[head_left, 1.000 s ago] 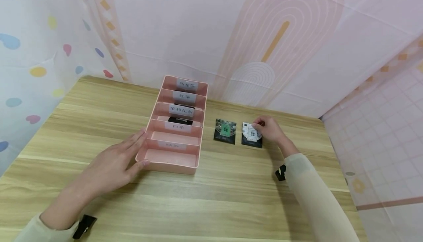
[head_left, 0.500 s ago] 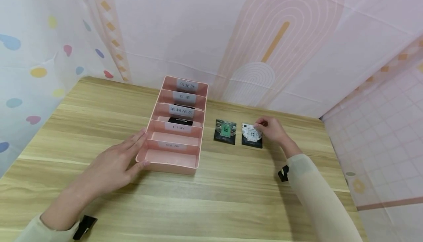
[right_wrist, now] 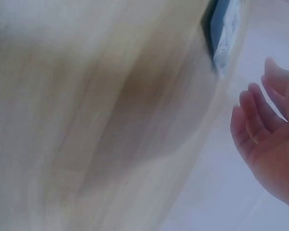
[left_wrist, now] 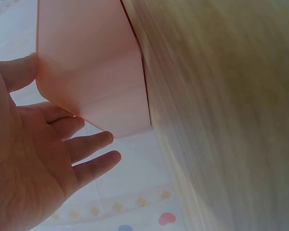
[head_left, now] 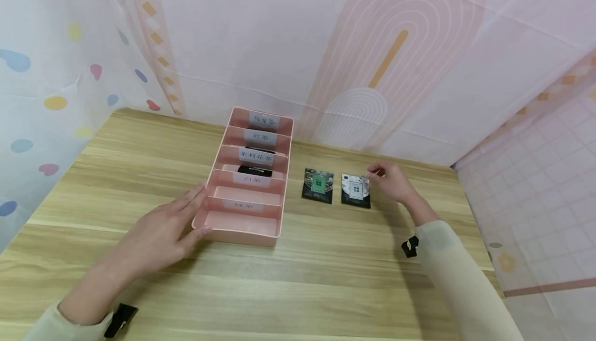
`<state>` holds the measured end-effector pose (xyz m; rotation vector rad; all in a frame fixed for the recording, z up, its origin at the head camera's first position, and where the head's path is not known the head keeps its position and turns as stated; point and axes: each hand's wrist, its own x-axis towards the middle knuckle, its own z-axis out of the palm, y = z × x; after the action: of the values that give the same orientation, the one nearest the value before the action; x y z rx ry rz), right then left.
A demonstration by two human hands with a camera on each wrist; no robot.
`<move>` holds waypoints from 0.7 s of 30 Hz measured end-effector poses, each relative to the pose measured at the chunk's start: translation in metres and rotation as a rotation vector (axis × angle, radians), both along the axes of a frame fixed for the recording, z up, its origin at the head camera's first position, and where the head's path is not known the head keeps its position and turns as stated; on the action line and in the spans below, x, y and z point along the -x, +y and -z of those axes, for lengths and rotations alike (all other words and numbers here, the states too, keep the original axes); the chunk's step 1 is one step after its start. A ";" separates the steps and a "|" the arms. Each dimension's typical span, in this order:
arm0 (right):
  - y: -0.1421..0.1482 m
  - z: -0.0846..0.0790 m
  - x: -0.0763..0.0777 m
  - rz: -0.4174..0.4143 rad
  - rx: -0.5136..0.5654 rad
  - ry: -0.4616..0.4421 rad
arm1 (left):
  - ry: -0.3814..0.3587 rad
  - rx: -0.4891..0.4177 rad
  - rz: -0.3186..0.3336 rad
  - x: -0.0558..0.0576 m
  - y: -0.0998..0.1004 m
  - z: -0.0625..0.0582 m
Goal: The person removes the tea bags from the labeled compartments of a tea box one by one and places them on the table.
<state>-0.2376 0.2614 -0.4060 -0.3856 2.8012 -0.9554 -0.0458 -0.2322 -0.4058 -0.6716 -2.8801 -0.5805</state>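
Observation:
A pink divided box (head_left: 238, 236) with labelled compartments stands on the wooden table. My left hand (head_left: 155, 235) rests at its near left corner, fingers along the side and thumb at the front rim; in the left wrist view that hand (left_wrist: 33, 144) has its fingers spread and fairly straight against the pink wall. To the right of the box lie two flat tea sachets, a green-labelled one (head_left: 317, 186) and a white-and-black one (head_left: 355, 192). Just off the upper right corner of the white-and-black sachet is my right hand (head_left: 391, 181), fingers loosely bent and holding nothing. The right wrist view shows it (right_wrist: 272, 130) apart from that sachet (right_wrist: 224, 38).
Dark sachets (head_left: 254, 171) lie in some of the box's middle and far compartments. The two nearest compartments show bare pink floors. A patterned cloth (head_left: 261, 41) hangs behind the table (head_left: 279, 294), and another cloth (head_left: 535, 186) hangs at the right.
My right hand has drawn off the white-and-black sachet and shifted a little to the right. The sachet stays where it lay. My left hand and the box have not moved.

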 end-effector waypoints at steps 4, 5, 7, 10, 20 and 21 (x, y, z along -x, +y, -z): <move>0.000 -0.003 -0.002 -0.005 -0.001 0.022 | 0.005 0.001 -0.002 0.000 0.000 0.000; 0.000 -0.004 -0.002 -0.006 0.003 0.021 | 0.003 0.001 -0.003 0.000 0.000 0.000; 0.000 -0.006 -0.004 -0.001 0.006 0.023 | 0.000 0.002 -0.003 0.000 0.000 0.000; 0.000 -0.009 -0.006 0.014 0.021 0.019 | -0.003 0.003 -0.004 0.000 0.000 0.000; -0.002 -0.020 -0.017 0.052 0.081 0.033 | -0.002 0.002 -0.004 0.000 0.000 0.001; -0.003 -0.021 -0.019 0.048 0.083 0.036 | -0.001 0.001 -0.003 0.000 0.000 0.001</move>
<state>-0.2189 0.2587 -0.3851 -0.3514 2.8219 -1.0890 -0.0461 -0.2320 -0.4069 -0.6665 -2.8821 -0.5789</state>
